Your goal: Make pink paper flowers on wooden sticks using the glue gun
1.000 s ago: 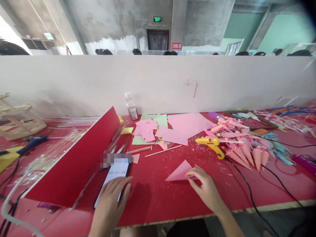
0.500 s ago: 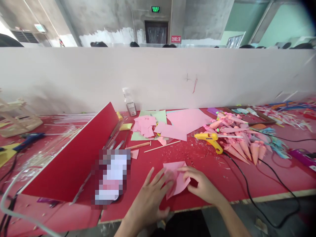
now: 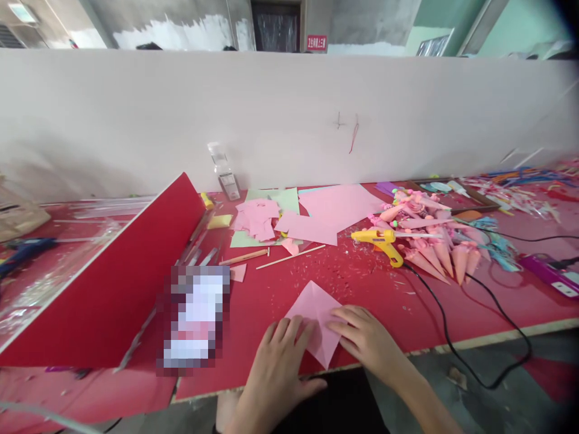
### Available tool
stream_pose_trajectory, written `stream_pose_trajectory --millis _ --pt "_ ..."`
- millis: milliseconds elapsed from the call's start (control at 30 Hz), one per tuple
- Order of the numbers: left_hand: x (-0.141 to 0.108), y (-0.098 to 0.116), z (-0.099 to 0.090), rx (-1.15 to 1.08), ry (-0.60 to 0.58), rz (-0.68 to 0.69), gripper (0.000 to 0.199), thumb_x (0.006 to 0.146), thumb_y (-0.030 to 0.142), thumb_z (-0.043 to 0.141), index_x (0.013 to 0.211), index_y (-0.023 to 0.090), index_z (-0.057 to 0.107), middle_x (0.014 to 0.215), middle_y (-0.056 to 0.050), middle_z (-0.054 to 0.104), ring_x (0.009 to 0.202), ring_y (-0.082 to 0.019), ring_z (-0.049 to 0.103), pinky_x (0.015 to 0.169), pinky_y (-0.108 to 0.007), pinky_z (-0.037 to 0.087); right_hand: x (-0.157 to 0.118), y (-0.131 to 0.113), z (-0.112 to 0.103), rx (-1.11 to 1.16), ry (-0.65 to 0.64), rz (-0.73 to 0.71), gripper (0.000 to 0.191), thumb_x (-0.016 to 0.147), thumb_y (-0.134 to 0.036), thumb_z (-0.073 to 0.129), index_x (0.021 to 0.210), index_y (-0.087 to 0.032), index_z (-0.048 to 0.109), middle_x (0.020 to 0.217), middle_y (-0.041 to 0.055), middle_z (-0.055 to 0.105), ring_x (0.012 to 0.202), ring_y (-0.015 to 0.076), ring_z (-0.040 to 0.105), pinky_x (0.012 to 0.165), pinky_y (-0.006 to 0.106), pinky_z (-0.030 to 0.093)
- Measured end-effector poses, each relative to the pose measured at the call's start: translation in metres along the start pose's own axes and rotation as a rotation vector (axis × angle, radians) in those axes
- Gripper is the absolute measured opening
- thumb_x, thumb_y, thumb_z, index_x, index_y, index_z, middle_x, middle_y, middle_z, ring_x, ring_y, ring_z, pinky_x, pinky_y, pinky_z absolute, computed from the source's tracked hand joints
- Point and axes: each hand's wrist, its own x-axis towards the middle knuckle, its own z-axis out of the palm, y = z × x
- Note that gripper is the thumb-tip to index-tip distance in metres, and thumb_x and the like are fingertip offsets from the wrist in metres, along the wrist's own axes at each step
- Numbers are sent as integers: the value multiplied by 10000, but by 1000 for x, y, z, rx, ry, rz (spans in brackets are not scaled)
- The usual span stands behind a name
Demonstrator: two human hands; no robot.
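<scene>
A square of pink paper (image 3: pixel 320 306) lies on the red tabletop in front of me, one corner pointing away and creases running across it. My left hand (image 3: pixel 279 360) rests on its left side, fingers stretched out and thumb apart near the table edge. Over the right corner lies my right hand (image 3: pixel 371 337), its fingers extended and touching the paper; its thumb is hidden. Beyond the hands, a thin wooden stick (image 3: pixel 290 257) and a wooden-handled tool (image 3: pixel 244 256) lie on the table. A yellow glue gun (image 3: pixel 382 242) is to their right.
A phone-like blurred object (image 3: pixel 196 316) lies left, beside a slanted red board (image 3: pixel 117 283). Pink cones (image 3: pixel 459 259) are heaped at right, near a black cable (image 3: pixel 446 322). Cut pink pieces (image 3: pixel 257 218) and larger sheets (image 3: pixel 344 205) lie ahead, before a white partition (image 3: pixel 280 114).
The paper has turned so a corner points away, and it lies flatter and more spread out. Both hands have shifted to its sides. The camera view has tilted down.
</scene>
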Motion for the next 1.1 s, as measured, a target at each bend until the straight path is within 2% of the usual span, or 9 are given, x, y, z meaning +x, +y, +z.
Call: stream_pose_trajectory --millis 100,167,267,367,533,633,733,933,1100 --pt "4 -2 -4 -7 -6 69 797 558 488 655 1247 244 335 1226 -70 443 1089 -269 397 923 -440 321 3 3 1 26 13 -7 276 816 -145 457 1013 -297 576 997 6 607 934 161 524 938 423 303" --pt "8 -2 -8 -27 -16 124 759 600 449 639 1256 252 311 1250 -54 421 1110 -253 378 932 -422 318 4 5 0 62 9 -23 268 824 -148 442 1001 -291 585 992 10 608 934 160 523 925 403 321" --pt "15 -1 -12 -60 -32 136 594 694 375 574 1229 257 344 1208 -35 457 1078 -221 408 895 -375 360 5 6 -3 165 -17 -17 232 822 -165 446 964 -263 601 989 20 604 914 153 525 838 315 400" --pt "20 -3 -13 -104 -37 113 374 766 292 498 1136 265 443 1119 -19 512 1001 -193 461 834 -321 401 7 5 -4 266 -11 63 182 827 -188 444 891 -227 610 947 24 605 874 142 531 795 274 415" --pt "22 -11 -5 -174 35 -31 219 833 274 383 990 226 528 947 -28 555 807 -144 542 688 -234 435 18 3 2 290 49 171 172 828 -185 436 756 -183 593 811 37 580 782 147 527 718 269 416" --pt "21 -12 0 -131 70 -143 211 831 309 373 831 194 550 817 -29 558 714 -144 550 588 -217 419 24 4 6 268 57 185 183 837 -195 416 741 -180 572 743 30 559 714 140 521 661 255 410" --pt "21 -9 2 -67 104 -229 229 821 340 380 752 190 538 741 -22 553 681 -156 545 563 -229 403 27 6 9 216 52 223 173 834 -200 414 717 -179 540 710 22 536 685 138 509 632 245 398" --pt "24 -9 10 -52 183 -309 235 822 324 382 979 203 507 882 -39 608 747 -173 576 603 -248 427 28 5 15 59 47 269 165 828 -196 414 685 -181 494 702 24 523 691 152 494 636 255 372" --pt "26 -12 14 10 212 -321 301 852 266 319 1110 183 450 884 -61 628 740 -170 593 600 -247 442 32 4 19 -62 84 261 183 832 -205 397 671 -182 481 687 32 529 695 169 479 637 272 356"
